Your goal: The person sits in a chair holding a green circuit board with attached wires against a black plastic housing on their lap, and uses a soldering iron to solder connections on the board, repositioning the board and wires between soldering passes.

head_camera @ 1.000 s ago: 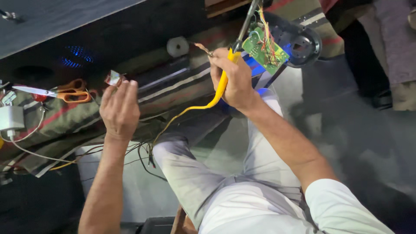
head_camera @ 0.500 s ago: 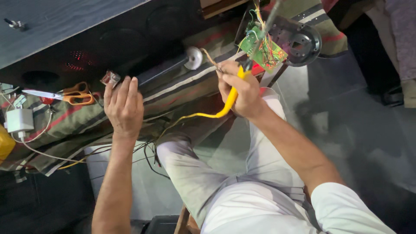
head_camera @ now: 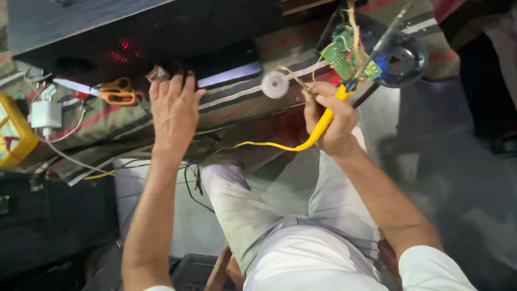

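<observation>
My right hand (head_camera: 329, 116) grips a yellow-handled soldering iron (head_camera: 344, 94) whose tip points up at a green circuit board (head_camera: 344, 54) with several wires. Its yellow cord (head_camera: 258, 145) trails left from the hand. A thin strand of wire (head_camera: 293, 75) sticks out of the same hand. My left hand (head_camera: 172, 110) rests palm down on the striped cloth (head_camera: 242, 102), fingers spread, fingertips touching a small shiny object (head_camera: 159, 73). A white roll (head_camera: 275, 84) lies between the hands.
Orange-handled scissors (head_camera: 107, 90) lie left of my left hand. A white charger plug (head_camera: 46, 114) with cable and a yellow-edged case (head_camera: 13, 134) sit at the far left. A round black part (head_camera: 401, 59) lies beside the board. Another person's legs (head_camera: 484, 64) stand at the right.
The view has shifted, so everything sits further right and lower. My left hand has come down flat onto the cloth. My right hand stays on the soldering iron at the board.
</observation>
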